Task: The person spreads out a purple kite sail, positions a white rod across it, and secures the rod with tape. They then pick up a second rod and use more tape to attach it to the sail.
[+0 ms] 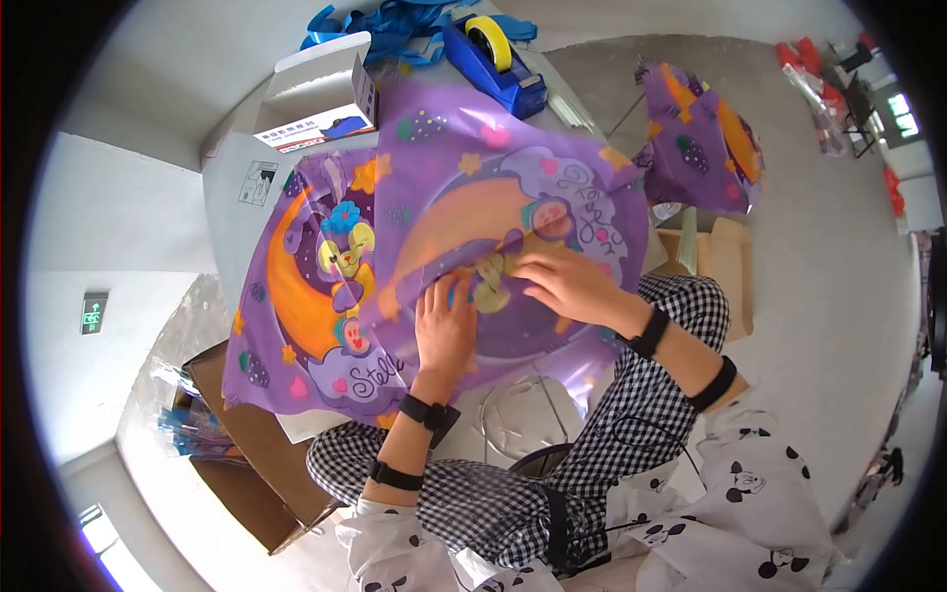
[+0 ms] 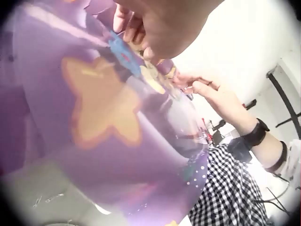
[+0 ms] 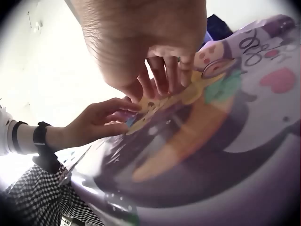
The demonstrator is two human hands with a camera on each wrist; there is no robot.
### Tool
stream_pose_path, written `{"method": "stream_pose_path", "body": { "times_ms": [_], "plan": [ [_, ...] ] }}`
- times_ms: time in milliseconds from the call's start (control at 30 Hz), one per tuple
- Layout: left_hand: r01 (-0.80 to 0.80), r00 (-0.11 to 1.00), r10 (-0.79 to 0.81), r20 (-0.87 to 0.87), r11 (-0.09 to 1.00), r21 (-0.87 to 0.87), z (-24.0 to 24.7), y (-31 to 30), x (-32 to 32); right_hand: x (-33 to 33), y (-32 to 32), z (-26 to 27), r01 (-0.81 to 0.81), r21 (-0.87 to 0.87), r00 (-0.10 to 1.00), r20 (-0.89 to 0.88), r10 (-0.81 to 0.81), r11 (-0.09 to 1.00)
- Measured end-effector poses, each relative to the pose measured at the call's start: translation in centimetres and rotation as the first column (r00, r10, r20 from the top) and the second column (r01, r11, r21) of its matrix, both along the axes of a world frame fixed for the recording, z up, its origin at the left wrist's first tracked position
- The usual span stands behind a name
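A large purple printed plastic sheet (image 1: 592, 178), with a bunny on an orange moon, spreads over the table in front of me. Its film is thin and glossy, and a second purple printed piece (image 1: 296, 286) with the word "Stella" shows at its left. My left hand (image 1: 446, 326) pinches the film by the bunny's blue bow, thumb and fingertips close together. Just right of it, my right hand (image 1: 572, 286) comes in from the side with bent fingers and pinches the film near the bunny's face. Both hands' fingertips nearly meet in the right wrist view.
Behind the sheet stand an open white box (image 1: 326, 94), a blue tape dispenser (image 1: 513, 87) with a yellow roll, and blue straps (image 1: 395, 25). Another purple printed piece (image 1: 695, 148) hangs at the right. Cardboard boxes (image 1: 242, 434) (image 1: 725, 266) stand on both sides of my checkered trousers.
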State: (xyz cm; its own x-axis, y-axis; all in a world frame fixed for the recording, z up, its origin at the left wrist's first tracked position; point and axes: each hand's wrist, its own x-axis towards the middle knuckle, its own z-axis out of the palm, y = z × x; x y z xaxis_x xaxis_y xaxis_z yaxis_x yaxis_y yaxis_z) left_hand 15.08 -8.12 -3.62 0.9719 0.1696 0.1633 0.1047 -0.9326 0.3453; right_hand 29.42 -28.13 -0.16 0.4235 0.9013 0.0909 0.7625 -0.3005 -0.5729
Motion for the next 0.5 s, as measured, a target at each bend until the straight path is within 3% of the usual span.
{"method": "stream_pose_path", "body": {
  "times_ms": [67,167,333,500],
  "plan": [
    [-0.011,1.000,0.011,0.011,1.000,0.013,-0.2,0.4,-0.4,0.3,2.4,-2.0,-0.097,0.083,0.989,0.119,0.087,0.992],
    [-0.006,1.000,0.005,-0.020,0.999,-0.042,-0.1,0.9,-1.0,1.6,5.1,-3.2,-0.036,0.128,0.956,0.293,-0.003,0.991],
    [0.069,0.985,-0.076,-0.156,0.996,-0.048,0.6,0.4,-2.4,1.1,4.5,-3.9,-0.046,0.040,0.974,0.224,0.036,0.998],
    [0.039,0.993,-0.042,-0.110,0.999,-0.032,0.3,0.0,-4.2,-1.1,1.3,-3.8,-0.084,-0.008,0.967,0.241,0.083,0.996]
  ]
}}
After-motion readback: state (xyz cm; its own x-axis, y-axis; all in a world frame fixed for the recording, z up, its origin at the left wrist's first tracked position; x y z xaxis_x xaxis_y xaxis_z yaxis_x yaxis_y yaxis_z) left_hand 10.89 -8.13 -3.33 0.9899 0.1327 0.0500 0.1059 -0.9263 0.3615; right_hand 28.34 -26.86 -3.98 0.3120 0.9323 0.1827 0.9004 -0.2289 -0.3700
